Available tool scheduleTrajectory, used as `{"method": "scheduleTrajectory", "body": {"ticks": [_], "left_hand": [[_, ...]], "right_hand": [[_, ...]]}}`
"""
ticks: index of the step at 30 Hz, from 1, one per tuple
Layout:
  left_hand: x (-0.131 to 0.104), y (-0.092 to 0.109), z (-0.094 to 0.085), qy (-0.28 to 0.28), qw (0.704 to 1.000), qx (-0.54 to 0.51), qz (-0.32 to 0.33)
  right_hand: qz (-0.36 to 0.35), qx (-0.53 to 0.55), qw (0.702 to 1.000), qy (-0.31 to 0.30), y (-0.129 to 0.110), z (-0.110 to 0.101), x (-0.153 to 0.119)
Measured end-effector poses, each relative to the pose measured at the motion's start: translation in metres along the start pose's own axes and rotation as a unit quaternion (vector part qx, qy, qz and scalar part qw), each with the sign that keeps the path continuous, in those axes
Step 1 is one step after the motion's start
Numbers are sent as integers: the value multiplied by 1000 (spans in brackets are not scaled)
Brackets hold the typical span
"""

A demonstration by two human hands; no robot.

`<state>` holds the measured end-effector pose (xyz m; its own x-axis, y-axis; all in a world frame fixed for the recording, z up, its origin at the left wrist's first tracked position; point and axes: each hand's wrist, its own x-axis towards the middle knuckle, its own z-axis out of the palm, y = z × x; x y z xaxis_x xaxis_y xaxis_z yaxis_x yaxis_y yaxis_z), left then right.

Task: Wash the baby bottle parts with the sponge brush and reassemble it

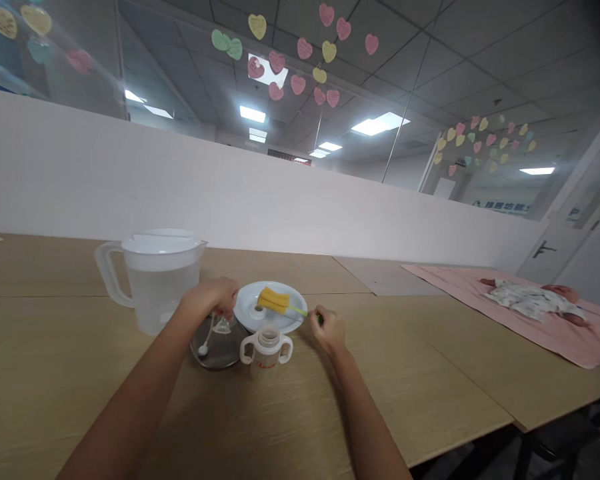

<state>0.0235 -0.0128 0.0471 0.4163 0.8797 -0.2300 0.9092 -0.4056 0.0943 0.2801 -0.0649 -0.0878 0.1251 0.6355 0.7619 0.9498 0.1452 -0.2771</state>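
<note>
My left hand (223,297) is closed, fingertips pinching the top of a clear bottle nipple (223,326) over a round metal tray (219,360). Whether the nipple is lifted or resting there I cannot tell. Beside it hangs a thin straw with a white weighted end (203,349). My right hand (329,328) grips the green handle of a bottle brush, whose yellow sponge head (274,300) lies over a white plate (293,293). A white ring cap (258,312) sits on that plate. Between my hands an uncapped baby bottle (267,353) with two white handles stands upright.
A lidded plastic pitcher (163,287) holding clear liquid stands at left, close to my left forearm. On the right, a doll-like figure in patterned clothing (523,299) lies on a pink mat (575,343). A white wall (260,207) with glass above borders the wooden table (390,393).
</note>
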Motion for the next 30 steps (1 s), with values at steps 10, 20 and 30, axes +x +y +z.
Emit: {"method": "scheduleTrajectory", "body": {"ticks": [10,20,30], "left_hand": [[18,-1,20,-9,1000,-23,-6],[14,5,15,7,1000,4,7],[24,19,22,85,995,33,44]], "right_hand": [[-13,-8,1000,22,4,-3,5],[-6,-78,995,58,1,1,5],[-32,-36,999,8,-20,9,1]]}}
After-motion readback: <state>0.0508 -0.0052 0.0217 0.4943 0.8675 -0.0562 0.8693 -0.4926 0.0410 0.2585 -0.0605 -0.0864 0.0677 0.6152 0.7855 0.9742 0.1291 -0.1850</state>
